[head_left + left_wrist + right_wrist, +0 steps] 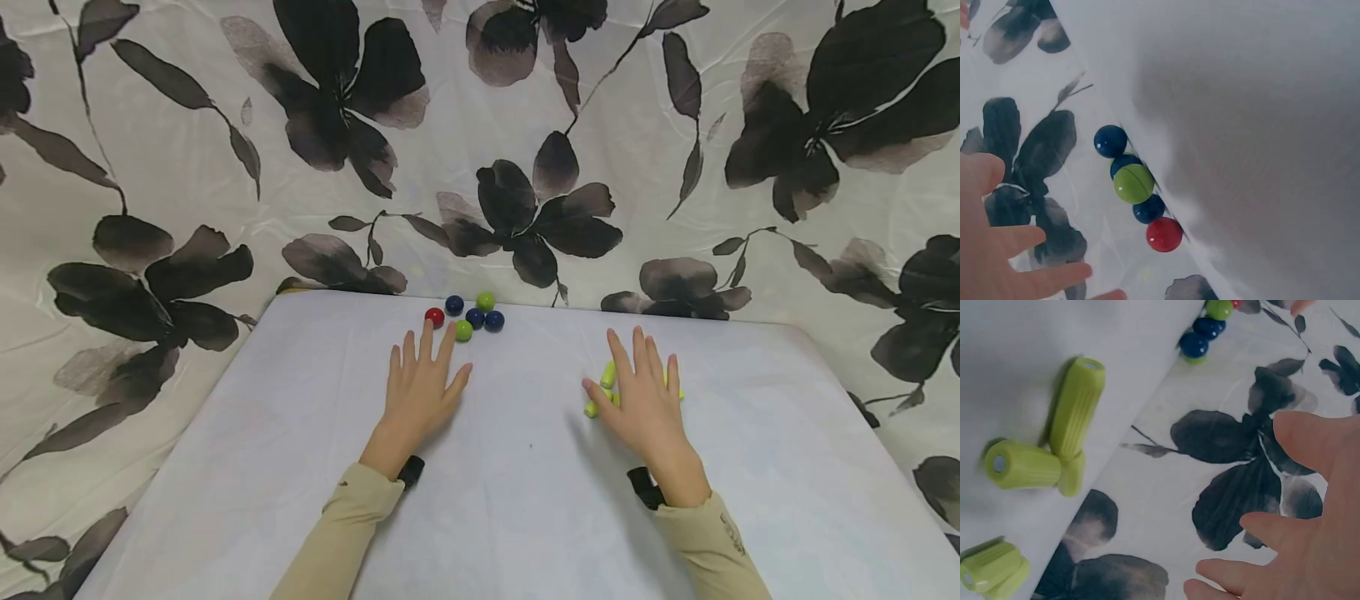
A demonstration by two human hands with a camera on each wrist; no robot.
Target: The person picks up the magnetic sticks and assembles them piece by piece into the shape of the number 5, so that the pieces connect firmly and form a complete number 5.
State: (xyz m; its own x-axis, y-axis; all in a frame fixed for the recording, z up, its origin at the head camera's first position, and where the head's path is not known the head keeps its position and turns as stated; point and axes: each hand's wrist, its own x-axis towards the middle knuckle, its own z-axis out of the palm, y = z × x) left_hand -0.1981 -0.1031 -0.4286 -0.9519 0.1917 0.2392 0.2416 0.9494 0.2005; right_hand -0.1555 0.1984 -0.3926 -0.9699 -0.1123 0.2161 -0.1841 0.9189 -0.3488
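Fingers [445,346] spread, left hand [418,398] and right hand [651,408] alike, your nudge could roll those balls [475,317] left of the rods [607,374]!

Head cam: high, furthest back, facing forward-down over the flat white tabletop [525,517]. Left wrist cam: close, rolled sideways, on the glossy red, green and dark-blue balls [1134,184]. Right wrist cam: close, also rolled, on ribbed yellow-green cylinders [1077,407]. Balls shared by all three; cylinders by head and right wrist.
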